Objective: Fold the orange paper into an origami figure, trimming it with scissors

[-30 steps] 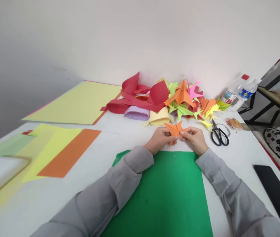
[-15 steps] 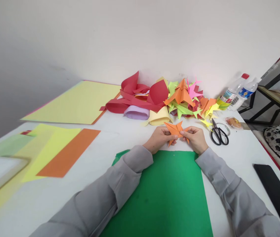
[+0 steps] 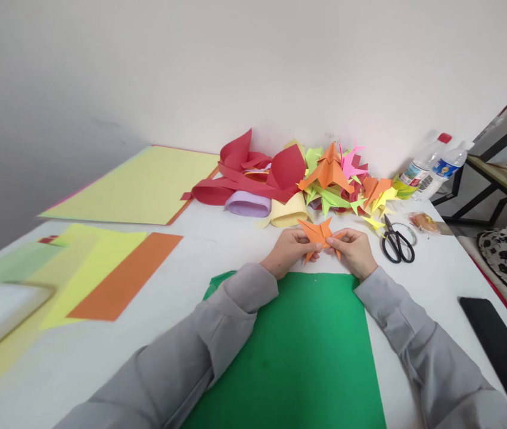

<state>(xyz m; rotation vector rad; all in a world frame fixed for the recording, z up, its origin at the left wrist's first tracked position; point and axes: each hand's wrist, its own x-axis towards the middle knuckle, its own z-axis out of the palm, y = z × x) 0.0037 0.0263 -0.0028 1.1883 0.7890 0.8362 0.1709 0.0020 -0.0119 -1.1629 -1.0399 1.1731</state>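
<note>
An orange folded-paper figure (image 3: 315, 232) with pointed ends is held between both hands, just beyond the far edge of a green sheet (image 3: 307, 345). My left hand (image 3: 289, 252) pinches its left side, thumb on top. From the right, my right hand (image 3: 352, 251) grips it between thumb and fingers. Parts of the figure are covered by the fingers. Behind it lies a heap of folded paper pieces, among them an orange one (image 3: 329, 170) and a light green one (image 3: 328, 198).
Black-handled scissors (image 3: 397, 245) lie right of the hands, and a black phone (image 3: 498, 351) is nearer the right edge. Two plastic bottles (image 3: 444, 170) lean by the wall. Red paper loops (image 3: 244, 185) stand at the back. Orange (image 3: 128, 277) and yellow sheets lie left.
The orange figure's upper points have tilted up very slightly between the fingers. Both hands keep nearly the same place and grip.
</note>
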